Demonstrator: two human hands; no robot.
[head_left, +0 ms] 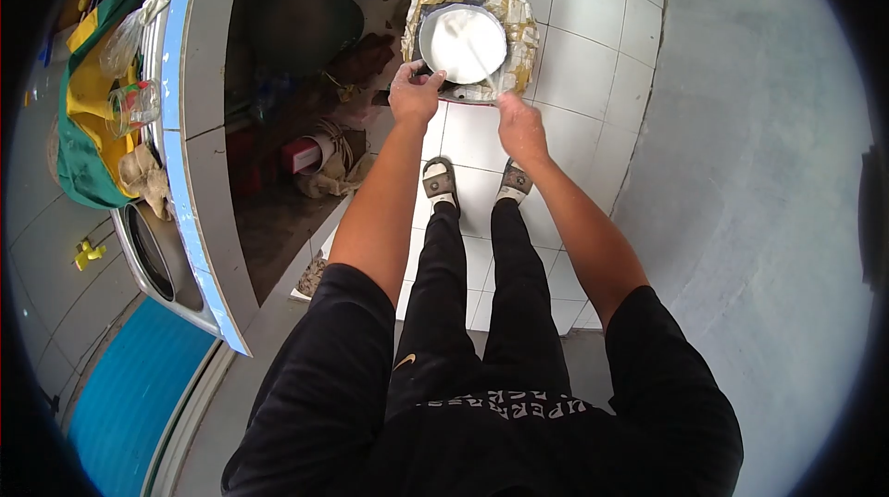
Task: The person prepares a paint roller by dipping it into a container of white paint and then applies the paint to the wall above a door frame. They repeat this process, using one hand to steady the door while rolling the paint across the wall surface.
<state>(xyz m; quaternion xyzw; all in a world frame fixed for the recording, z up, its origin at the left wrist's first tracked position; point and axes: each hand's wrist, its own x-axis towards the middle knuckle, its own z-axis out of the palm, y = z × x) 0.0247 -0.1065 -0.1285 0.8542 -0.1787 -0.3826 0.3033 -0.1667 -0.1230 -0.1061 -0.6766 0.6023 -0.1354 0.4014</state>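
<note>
Full bowl, thin margin at the rim

From where I watch, my chief worry is a spill. The bowl (427,28) sits toward the far side, in the middle, on a taped stand (524,32), and its white contents (454,49) take up most of the opening I can see. A hard sweep of the stick (492,79) could, I judge, throw some over the near rim onto the stand or the tiled floor (582,66). A push against the wall could slide the bowl too, as the stand's top looks patched and uneven; the left hand (416,93) may be all that steadies it. That hand is at the near left rim, thumb toward the bowl, but I cannot tell whether it truly grips or only rests there. The right hand (520,129) is closed around the stick, near and to the right of the bowl. It carries whitish marks, and a powdery or wet coating could let the stick slip. Anything dropped on the near side could land by the sandals (439,184).

The bowl looks round, pale and upright, with a thin rim. Its contents are bright white, smooth in places and blurred around the stick; I cannot tell whether they are liquid, paste or powder.
</note>
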